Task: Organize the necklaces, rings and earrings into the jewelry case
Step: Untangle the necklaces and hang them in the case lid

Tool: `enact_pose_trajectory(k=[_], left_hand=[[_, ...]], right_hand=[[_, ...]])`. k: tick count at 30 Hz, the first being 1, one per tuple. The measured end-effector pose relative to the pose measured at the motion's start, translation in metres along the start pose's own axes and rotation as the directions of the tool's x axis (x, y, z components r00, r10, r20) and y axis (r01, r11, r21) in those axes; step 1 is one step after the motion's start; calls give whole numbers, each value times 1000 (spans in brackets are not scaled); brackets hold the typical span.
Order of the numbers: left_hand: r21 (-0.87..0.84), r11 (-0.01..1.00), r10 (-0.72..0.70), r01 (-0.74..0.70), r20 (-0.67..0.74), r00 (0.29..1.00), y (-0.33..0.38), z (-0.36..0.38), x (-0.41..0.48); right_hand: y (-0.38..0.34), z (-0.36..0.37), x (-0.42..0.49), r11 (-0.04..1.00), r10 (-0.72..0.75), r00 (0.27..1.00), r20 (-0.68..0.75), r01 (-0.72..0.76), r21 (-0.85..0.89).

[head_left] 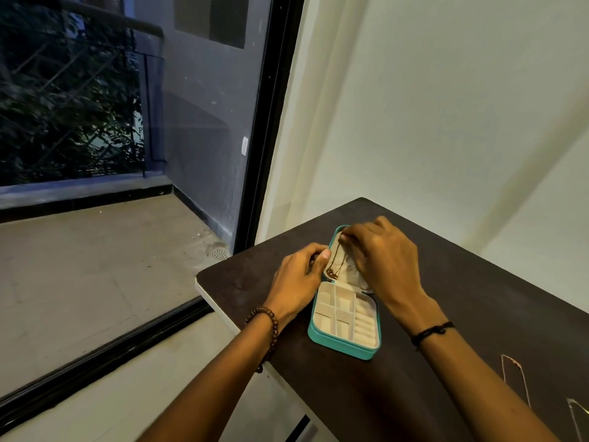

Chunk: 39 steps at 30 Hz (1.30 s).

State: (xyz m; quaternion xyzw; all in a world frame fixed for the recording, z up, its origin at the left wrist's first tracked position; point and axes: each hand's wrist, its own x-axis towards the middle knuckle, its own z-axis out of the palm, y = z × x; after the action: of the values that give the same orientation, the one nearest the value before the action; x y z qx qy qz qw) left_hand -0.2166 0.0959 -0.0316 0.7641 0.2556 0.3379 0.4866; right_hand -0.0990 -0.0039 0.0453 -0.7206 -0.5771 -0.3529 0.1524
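Note:
A teal jewelry case (338, 344) lies wide apart on the dark table (462, 298), its cream compartments and ring rolls bare. A thin gold necklace (335, 267) hangs down the inside of the lid. My right hand (379, 253) rests over the lid, fingertips pinched on the necklace's top end near the lid's upper edge. My left hand (299, 279) grips the lid's left rim with thumb and fingers. The lid's right part is hidden under my right hand.
Two more thin chains lie on the table at the lower right, a rose-coloured one (514, 378) and a pale one (577, 409). The table's left edge (204, 291) runs beside a glass balcony door (127, 154). A white wall stands behind.

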Motion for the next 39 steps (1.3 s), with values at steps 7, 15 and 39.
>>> enact_pose_trajectory(k=[7, 15, 39], left_hand=[[10, 1000, 4, -4, 2, 1000, 1, 0, 0], [10, 1000, 2, -2, 15, 1000, 1, -1, 0], [0, 1000, 19, -19, -17, 1000, -2, 0, 0]], right_hand=[[-1, 8, -6, 983, -66, 995, -78, 51, -175], [5, 11, -4, 996, -27, 987, -158, 13, -91], [7, 7, 0, 997, 7, 996, -87, 0, 81]])
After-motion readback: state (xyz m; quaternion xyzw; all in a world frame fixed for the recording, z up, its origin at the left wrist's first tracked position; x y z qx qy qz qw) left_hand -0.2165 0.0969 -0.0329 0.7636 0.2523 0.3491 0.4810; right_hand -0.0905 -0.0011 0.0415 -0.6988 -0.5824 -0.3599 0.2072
